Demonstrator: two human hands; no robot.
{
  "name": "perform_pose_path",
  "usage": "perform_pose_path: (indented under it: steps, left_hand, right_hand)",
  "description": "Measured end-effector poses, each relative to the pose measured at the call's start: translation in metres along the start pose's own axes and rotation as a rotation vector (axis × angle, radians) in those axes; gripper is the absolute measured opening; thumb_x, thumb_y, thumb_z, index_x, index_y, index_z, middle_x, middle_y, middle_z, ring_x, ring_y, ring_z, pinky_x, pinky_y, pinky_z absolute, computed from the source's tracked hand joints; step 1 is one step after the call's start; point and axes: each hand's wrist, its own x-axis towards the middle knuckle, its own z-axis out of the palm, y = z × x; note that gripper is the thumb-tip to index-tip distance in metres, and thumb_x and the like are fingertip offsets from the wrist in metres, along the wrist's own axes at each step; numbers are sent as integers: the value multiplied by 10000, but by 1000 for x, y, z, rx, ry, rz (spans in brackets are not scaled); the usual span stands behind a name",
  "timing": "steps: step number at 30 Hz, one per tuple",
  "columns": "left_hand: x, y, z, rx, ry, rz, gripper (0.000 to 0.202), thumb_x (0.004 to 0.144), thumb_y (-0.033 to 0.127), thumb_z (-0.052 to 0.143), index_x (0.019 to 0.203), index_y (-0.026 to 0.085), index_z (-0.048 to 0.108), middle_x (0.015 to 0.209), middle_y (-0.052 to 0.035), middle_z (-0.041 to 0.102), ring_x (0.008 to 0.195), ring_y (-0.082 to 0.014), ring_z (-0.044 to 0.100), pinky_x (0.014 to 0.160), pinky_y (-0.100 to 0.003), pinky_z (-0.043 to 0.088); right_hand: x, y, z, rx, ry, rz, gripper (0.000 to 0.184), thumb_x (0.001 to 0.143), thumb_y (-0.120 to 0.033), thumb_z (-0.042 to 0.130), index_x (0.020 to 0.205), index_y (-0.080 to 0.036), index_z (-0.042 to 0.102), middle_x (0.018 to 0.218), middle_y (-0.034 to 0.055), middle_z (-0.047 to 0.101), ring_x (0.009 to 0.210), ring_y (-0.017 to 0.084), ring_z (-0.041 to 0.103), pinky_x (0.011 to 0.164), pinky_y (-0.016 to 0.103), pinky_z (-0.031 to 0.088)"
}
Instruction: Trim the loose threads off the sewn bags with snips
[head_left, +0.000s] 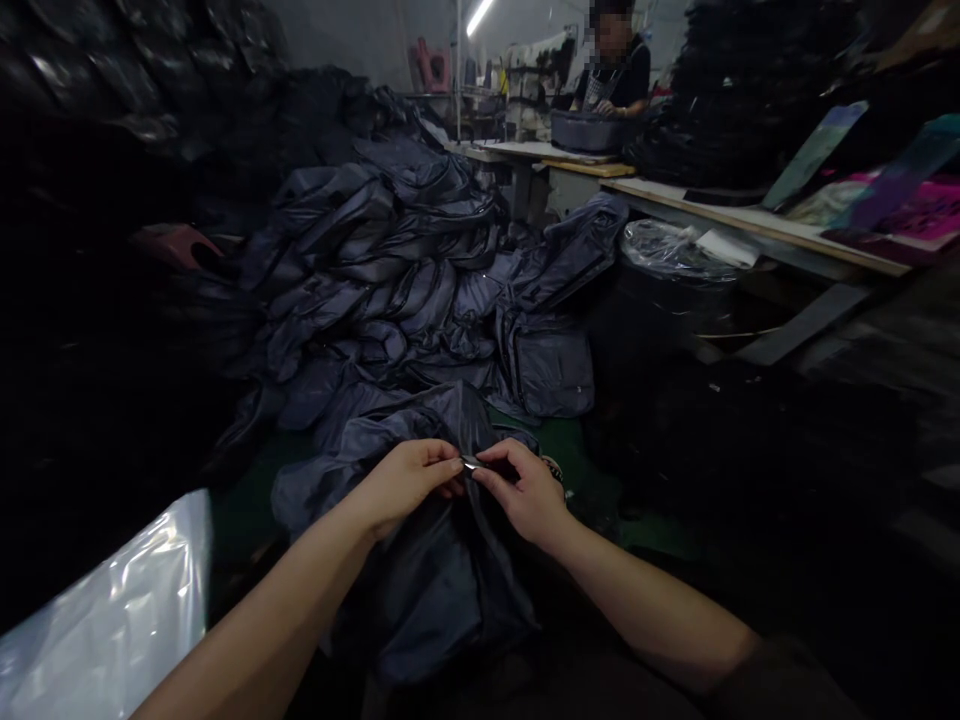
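Observation:
My hands meet in front of me over a dark navy nylon bag [427, 600] lying in my lap. My right hand [523, 492] pinches a small metal zipper pull [471, 463] between thumb and fingers. My left hand [405, 482] grips the navy fabric right beside that pull, its fingertips almost touching my right hand. A dark bracelet or watch [553, 468] shows on my right wrist. The zipper's track is hidden by my fingers and the folds.
A large heap of similar navy nylon pieces [375, 270] rises ahead on a green floor [570, 450]. A shiny plastic sheet [112, 610] lies lower left. At the back right, a person [611, 80] works at a long table [750, 222] near a plastic bag [671, 250].

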Motion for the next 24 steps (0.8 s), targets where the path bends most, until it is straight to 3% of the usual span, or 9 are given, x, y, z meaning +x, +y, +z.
perform_pose_path:
  steps: [3, 7, 10, 13, 16, 21, 24]
  left_hand:
    - [0, 0, 1, 1, 13, -6, 177, 732, 314, 637, 751, 145, 587, 639, -7, 634, 644, -134, 595, 632, -243, 435]
    - [-1, -1, -1, 4, 28, 4, 189, 730, 325, 641, 746, 148, 578, 647, -11, 641, 641, -136, 595, 634, -250, 440]
    - [0, -5, -5, -8, 36, 22, 193, 743, 331, 630, 749, 148, 570, 656, -16, 648, 638, -134, 595, 629, -248, 439]
    - [2, -9, -8, -13, 44, 39, 231, 758, 377, 615, 756, 151, 569, 665, -16, 650, 631, -137, 601, 620, -252, 446]
    - [4, -11, -6, -3, 91, 59, 283, 747, 437, 618, 741, 163, 549, 617, 11, 619, 575, -128, 585, 591, -255, 457]
    - [5, -15, -2, -28, 162, 91, 307, 732, 456, 630, 725, 165, 534, 570, 22, 591, 506, -105, 550, 534, -228, 438]
    - [2, -15, -2, -116, 219, 142, 294, 739, 440, 626, 739, 156, 550, 580, 17, 587, 498, -94, 533, 524, -219, 426]
  right_hand:
    - [2, 6, 0, 69, 24, 54, 135, 791, -315, 638, 861, -201, 627, 799, 5, 626, 760, 158, 572, 700, 272, 433]
    - [2, 22, -5, 330, 134, 304, 208, 778, -372, 634, 875, -194, 589, 693, -24, 580, 606, 121, 510, 560, 234, 387]
    - [-8, 31, -12, 395, 156, 395, 261, 785, -412, 614, 920, -193, 569, 750, -8, 590, 583, 105, 491, 489, 208, 333]
    - [-28, 32, -19, 399, 54, 459, 308, 765, -444, 631, 931, -189, 582, 766, 0, 595, 544, 89, 469, 458, 197, 299]
    - [-50, 26, -26, 365, -130, 514, 325, 772, -477, 619, 876, -170, 599, 640, -25, 556, 447, 62, 361, 432, 200, 248]
    - [-76, 11, -32, 240, -390, 413, 303, 746, -449, 664, 751, -155, 590, 614, -28, 518, 563, 97, 426, 530, 222, 324]
    - [-86, 5, -28, 191, -457, 368, 307, 710, -443, 699, 759, -166, 575, 648, -39, 503, 590, 97, 421, 542, 218, 333]
